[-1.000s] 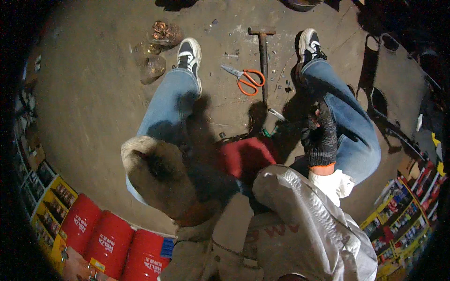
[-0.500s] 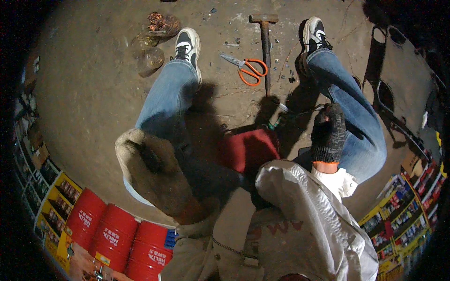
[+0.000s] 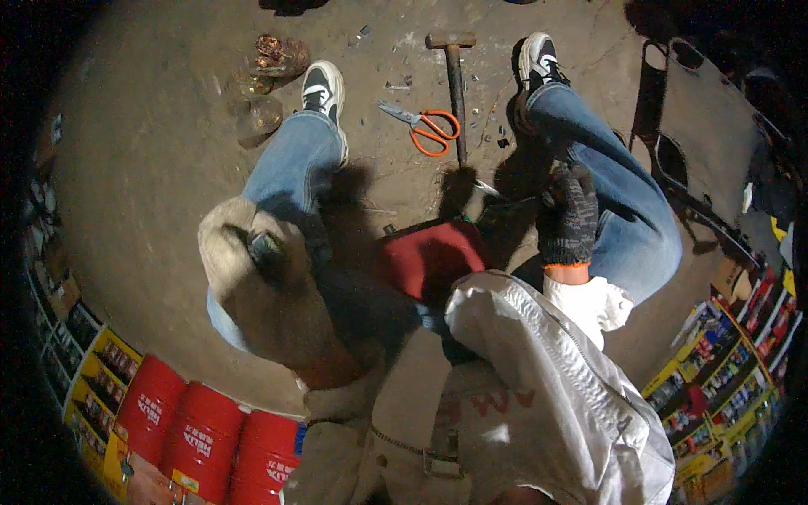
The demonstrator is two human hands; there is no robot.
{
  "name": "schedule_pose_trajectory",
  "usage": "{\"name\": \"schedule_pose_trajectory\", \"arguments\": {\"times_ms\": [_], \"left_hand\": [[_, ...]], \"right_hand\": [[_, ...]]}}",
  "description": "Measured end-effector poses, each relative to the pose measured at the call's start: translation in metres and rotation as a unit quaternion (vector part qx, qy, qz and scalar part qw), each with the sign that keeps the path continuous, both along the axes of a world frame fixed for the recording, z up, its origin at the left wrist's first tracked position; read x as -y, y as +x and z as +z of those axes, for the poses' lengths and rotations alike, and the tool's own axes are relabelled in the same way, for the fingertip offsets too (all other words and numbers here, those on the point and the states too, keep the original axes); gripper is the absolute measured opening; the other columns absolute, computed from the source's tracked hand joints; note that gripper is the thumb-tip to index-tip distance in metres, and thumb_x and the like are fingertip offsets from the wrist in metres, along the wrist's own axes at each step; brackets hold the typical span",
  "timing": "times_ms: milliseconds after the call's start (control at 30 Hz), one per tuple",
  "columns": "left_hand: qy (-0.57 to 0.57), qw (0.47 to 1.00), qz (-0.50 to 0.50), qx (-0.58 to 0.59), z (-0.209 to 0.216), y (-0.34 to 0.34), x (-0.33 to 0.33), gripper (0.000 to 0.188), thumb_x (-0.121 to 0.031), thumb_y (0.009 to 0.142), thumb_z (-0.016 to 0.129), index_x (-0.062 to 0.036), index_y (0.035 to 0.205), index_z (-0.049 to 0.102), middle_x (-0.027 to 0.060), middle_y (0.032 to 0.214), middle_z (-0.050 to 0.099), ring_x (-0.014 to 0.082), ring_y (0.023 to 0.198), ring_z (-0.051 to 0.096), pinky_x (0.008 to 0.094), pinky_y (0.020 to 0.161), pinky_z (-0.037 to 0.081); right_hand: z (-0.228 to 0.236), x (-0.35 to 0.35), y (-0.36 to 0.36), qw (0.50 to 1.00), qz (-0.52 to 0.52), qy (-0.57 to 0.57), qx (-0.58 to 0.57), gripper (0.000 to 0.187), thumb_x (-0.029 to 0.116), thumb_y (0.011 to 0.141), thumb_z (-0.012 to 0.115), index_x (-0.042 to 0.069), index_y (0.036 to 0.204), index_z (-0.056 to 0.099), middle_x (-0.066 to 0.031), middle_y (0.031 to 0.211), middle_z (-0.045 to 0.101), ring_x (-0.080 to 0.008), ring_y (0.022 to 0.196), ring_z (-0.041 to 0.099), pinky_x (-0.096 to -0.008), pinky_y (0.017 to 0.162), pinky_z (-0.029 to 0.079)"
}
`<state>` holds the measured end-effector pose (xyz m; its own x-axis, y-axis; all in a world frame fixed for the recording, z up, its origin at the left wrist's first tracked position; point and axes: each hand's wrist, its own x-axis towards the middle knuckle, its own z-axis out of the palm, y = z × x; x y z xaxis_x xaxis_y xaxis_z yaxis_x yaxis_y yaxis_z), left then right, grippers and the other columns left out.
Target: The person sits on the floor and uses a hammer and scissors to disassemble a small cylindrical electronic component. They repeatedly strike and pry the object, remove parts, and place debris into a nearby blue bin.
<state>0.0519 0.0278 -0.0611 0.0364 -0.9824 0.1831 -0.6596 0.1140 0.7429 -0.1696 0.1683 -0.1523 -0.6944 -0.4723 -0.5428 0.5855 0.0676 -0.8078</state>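
My left hand [image 3: 257,282], in a beige glove, is raised over my left knee. Its fingers curl around a small dark object [image 3: 266,247] with a bluish sheen, too shaded to name. Above my right thigh, my right hand [image 3: 570,215] wears a dark grey knitted glove with an orange cuff. It is closed on a thin dark strand [image 3: 518,200] running left, whose far part is lost in shadow. A short pale piece [image 3: 487,188] lies near that strand. Between my legs sits a red block-like thing [image 3: 433,257], partly shadowed.
Ahead on the floor lie orange-handled scissors [image 3: 431,129] and a long-handled hammer [image 3: 456,93], with small scraps around. Clear bags [image 3: 261,114] sit beside my left shoe, one with copper-coloured contents. Red drums [image 3: 202,433] and yellow display shelves [image 3: 728,383] appear along the lower rim.
The whole view has shifted slightly, so the floor things sit further left. My left hand has turned a little, and the dark object in it shows more. My right hand keeps its hold.
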Motion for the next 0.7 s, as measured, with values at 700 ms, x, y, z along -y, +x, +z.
{"name": "schedule_pose_trajectory", "arguments": {"times_ms": [700], "left_hand": [[0.137,0.966,-0.11,-0.19,0.004,-0.027,-0.014,0.022,-0.012,0.09,0.047,0.001,0.106,0.053,0.0117,0.102,0.055,0.0188,0.09,0.055,0.028,0.079,0.044]], "right_hand": [[0.087,0.013,0.045,0.966,0.234,-0.067,-0.091,0.009,0.007,0.08,0.06,0.003,0.088,0.057,-0.0036,0.076,0.056,-0.0122,0.07,0.056,-0.0285,0.061,0.046]]}}
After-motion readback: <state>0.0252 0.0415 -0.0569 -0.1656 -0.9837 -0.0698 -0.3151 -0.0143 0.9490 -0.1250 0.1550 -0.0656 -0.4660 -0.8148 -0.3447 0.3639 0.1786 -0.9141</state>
